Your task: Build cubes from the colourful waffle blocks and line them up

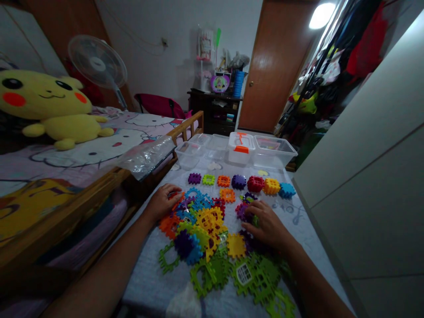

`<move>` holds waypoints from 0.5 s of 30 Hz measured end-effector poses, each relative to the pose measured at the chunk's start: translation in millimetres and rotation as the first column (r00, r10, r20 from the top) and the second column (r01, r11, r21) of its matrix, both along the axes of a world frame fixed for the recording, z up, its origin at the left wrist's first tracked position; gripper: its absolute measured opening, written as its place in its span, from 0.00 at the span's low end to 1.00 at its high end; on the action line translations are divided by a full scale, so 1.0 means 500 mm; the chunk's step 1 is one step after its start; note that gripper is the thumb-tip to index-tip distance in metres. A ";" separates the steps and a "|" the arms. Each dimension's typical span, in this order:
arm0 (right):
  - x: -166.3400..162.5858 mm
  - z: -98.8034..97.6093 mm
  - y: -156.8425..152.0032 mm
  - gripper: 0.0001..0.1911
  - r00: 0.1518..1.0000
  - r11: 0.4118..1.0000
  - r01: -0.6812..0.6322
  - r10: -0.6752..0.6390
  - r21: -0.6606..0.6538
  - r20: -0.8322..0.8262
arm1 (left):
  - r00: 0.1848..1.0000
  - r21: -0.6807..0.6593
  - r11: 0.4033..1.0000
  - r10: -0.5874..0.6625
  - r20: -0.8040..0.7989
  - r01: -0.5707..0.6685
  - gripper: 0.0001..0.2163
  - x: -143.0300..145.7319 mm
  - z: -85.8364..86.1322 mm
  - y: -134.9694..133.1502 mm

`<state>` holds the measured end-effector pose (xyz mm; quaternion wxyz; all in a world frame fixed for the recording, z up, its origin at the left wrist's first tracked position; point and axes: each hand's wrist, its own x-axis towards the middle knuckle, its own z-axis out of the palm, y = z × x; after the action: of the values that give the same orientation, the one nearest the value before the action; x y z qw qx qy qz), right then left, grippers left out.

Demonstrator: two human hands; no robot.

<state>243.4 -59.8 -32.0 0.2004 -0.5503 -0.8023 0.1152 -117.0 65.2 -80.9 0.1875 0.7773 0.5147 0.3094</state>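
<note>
A loose heap of flat plastic building tiles with notched edges lies on the cloth-covered table. At its left edge rests my left hand (164, 202), fingers stretched loosely over an orange tile (177, 201). My right hand (266, 225) is on the heap's right side, thumb and fingers apart around a purple tile (242, 212); a bit of green shows beneath the fingers. Between the hands are blue tiles (198, 199), yellow tiles (210, 221) and a dark purple tile (183, 244). Green tiles (220, 267) spread nearest me, one bearing a white window-like insert (244, 274).
Behind the heap runs a row of tiles and assembled cubes, including a red cube (255, 183) and a blue one (286, 190). Clear plastic bins (274, 152) and a lidded box with orange clasps (241, 150) stand beyond. A wooden bed rail (109, 185) borders the left, a pale cabinet (371, 176) the right.
</note>
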 end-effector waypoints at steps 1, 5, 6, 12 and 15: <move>0.004 0.007 -0.004 0.08 1.000 1.000 0.002 -0.002 -0.004 -0.012 | 1.000 0.002 1.000 0.001 0.001 -0.001 0.16 0.000 -0.001 0.000; 0.007 0.030 -0.026 0.08 0.997 0.994 -0.079 0.078 -0.077 -0.025 | 1.000 0.005 1.000 0.003 -0.010 -0.003 0.16 0.000 -0.002 0.001; 0.004 0.034 -0.032 0.11 0.994 0.987 -0.114 0.113 -0.114 -0.011 | 1.000 0.004 1.000 0.002 -0.013 -0.002 0.16 0.000 -0.001 0.001; -0.028 0.036 -0.052 0.19 0.976 0.956 -0.171 0.198 -0.236 0.093 | 1.000 0.013 1.000 0.007 -0.014 -0.007 0.16 0.001 0.001 -0.001; -0.034 0.030 -0.047 0.16 0.974 0.958 -0.167 0.197 -0.233 0.114 | 1.000 0.010 1.000 0.004 -0.019 -0.004 0.16 0.000 0.003 -0.002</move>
<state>226.5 -83.1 -17.0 0.0712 -0.4993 -0.8436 0.1843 -116.8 64.2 -79.4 0.1780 0.7802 0.5162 0.3051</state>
